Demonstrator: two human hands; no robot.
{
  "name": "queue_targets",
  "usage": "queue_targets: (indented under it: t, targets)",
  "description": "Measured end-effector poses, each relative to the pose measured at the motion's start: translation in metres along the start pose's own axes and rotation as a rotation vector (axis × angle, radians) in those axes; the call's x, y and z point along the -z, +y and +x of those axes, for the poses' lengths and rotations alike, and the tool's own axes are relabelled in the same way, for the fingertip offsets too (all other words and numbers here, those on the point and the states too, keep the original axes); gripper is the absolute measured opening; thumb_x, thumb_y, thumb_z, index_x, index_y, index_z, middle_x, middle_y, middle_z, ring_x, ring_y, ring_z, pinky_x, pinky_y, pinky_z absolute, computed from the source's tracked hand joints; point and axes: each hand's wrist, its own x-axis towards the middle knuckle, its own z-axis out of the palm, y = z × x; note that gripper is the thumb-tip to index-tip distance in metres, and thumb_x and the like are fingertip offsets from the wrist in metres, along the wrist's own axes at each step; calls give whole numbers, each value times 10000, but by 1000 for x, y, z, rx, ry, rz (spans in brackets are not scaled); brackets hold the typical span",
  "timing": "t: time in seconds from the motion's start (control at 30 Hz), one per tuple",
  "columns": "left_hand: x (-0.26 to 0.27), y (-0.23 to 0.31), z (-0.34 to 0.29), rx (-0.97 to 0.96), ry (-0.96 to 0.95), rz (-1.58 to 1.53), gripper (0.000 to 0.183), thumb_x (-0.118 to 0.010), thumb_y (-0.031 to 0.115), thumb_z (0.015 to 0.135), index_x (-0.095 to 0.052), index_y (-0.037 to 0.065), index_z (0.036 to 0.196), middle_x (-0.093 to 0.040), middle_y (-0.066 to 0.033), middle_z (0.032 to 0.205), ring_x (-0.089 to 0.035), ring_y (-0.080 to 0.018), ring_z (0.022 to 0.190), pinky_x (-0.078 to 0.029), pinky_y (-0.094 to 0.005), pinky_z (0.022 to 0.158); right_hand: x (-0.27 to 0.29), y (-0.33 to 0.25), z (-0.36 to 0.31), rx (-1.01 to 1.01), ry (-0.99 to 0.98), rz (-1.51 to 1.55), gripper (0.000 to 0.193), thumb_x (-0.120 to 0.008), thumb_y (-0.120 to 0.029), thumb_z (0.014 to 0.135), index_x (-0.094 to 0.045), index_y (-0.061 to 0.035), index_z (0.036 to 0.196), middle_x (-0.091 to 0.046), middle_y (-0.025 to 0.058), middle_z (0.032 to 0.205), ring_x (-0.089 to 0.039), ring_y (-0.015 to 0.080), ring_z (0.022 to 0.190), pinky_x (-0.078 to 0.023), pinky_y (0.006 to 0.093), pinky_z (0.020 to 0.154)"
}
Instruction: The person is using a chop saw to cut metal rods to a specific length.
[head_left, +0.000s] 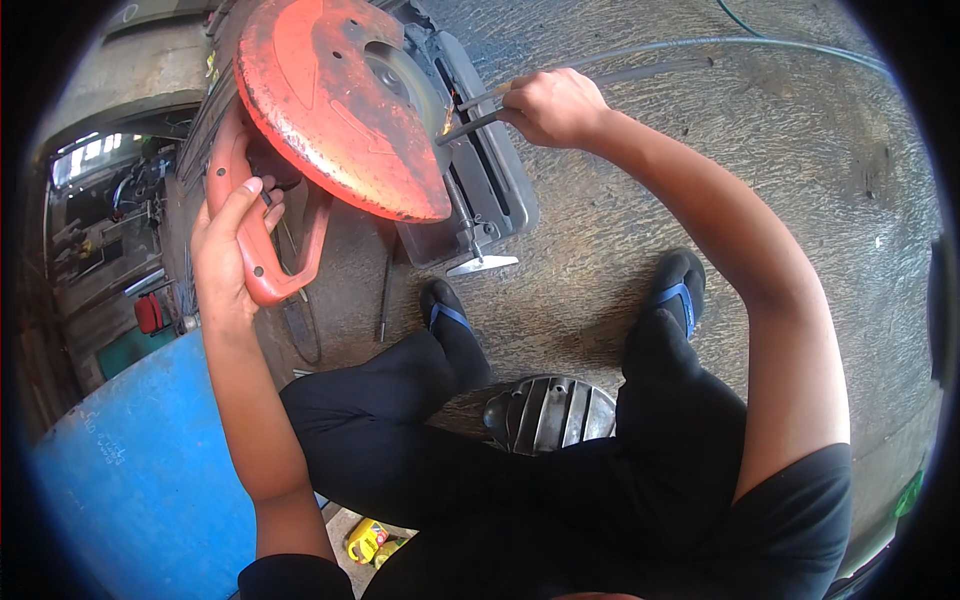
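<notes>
A chop saw with a worn orange-red guard [340,110] stands at the upper left on its grey base [515,190]. My left hand [225,245] is closed around the saw's orange loop handle [268,275], with the thumb near the trigger. Beside the guard's opening, the cutting disc [405,85] looks blurred. Small orange sparks [450,108] show at its edge. My right hand [558,108] is closed on a thin metal rod [474,128], whose end reaches the disc. A second thin rod [482,98] runs beside it; whether the hand grips that too is unclear.
A blue rounded surface [150,470] fills the lower left. Between my feet lies a finned metal part [552,415]. A metal bar [386,295] lies near the saw, and a long cable or hose [690,42] crosses the far floor. A yellow package [367,540] sits below my leg.
</notes>
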Motion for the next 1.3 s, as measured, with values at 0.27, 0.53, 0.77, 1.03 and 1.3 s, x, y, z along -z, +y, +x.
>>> queue_targets:
  t: [0.27, 0.53, 0.77, 1.03, 1.3]
  targets:
    - [11, -6, 9, -14, -6, 31, 393, -638, 101, 836, -512, -4, 1194, -598, -112, 1001, -596, -190, 877, -495, -325, 775, -17, 0, -24, -375, -342, 337, 363, -446, -315, 859, -648, -24, 783, -652, 210, 786, -640, 362, 756, -506, 458, 749]
    - [3, -4, 2, -33, 9, -64, 398, -635, 98, 839, -506, -15, 1199, -600, -135, 1003, -602, -194, 871, -504, -316, 777, -59, -37, -58, -611, -284, 797, 365, -442, -310, 917, -632, -1, 959, -630, 237, 835, -608, 377, 848, -451, 460, 788]
    - [2, -2, 2, -17, 15, -57, 416, -636, 102, 837, -500, -16, 1212, -599, -142, 1015, -601, -201, 879, -495, -333, 802, -63, -66, -67, -538, -158, 832, 292, -493, -261, 928, -617, 3, 927, -601, 230, 741, -593, 406, 754, -458, 457, 692]
    - [4, -3, 3, -6, -2, -40, 429, -615, 109, 851, -486, 0, 1244, -576, -124, 1085, -585, -198, 962, -485, -333, 837, -67, -79, -75, -471, -34, 795, 201, -561, -194, 890, -615, -3, 858, -595, 207, 695, -598, 377, 686, -454, 443, 641]
    - [2, -4, 2, -19, 23, -52, 411, -627, 104, 835, -505, -16, 1209, -594, -141, 1028, -598, -208, 895, -482, -343, 825, -66, -71, -68, -519, 9, 800, 270, -491, -220, 880, -601, 13, 803, -596, 204, 656, -607, 375, 701, -469, 432, 673]
